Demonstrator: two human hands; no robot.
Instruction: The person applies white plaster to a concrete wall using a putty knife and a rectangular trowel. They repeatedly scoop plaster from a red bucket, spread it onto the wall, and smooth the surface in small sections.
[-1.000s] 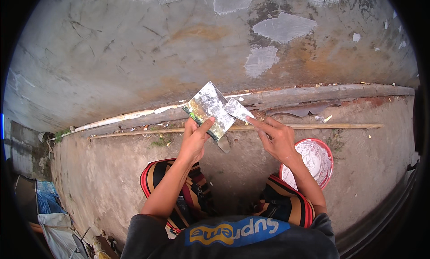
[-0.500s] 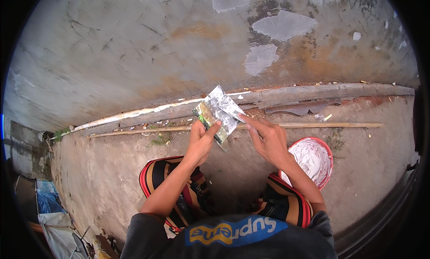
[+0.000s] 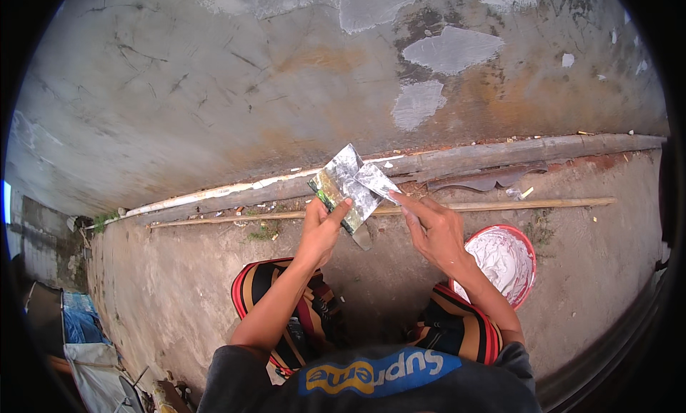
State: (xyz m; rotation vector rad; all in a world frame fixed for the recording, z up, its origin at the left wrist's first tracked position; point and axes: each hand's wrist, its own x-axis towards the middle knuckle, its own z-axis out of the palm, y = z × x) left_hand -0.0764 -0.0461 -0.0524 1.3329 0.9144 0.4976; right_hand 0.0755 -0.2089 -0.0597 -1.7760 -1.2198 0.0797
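My left hand [image 3: 319, 231] grips a flat rectangular plate [image 3: 341, 161], its thumb on top. White paste smears the plate's grey face, and a strip along the near-left edge is yellowish green. My right hand [image 3: 437, 231] is closed on a putty knife [image 3: 374, 178], index finger stretched toward the blade. The whitish blade lies over the plate's right part; whether it touches cannot be made out. The knife's handle is hidden in my fingers. Right of my right forearm stands a red-rimmed bucket [image 3: 534, 259] with white paste [image 3: 500, 261] inside.
A grey wall [image 3: 236, 77] with pale patches [image 3: 454, 50] rises ahead. At its foot runs a ledge [image 3: 493, 154], with a long wooden pole [image 3: 514, 204] and a rusty curved sheet [image 3: 489, 179] nearby. Tarps [image 3: 86, 316] and clutter lie at the lower left.
The putty knife has turned and shifted slightly right and down on the plate, so more of its blade face shows. My right hand moved a little right with it.
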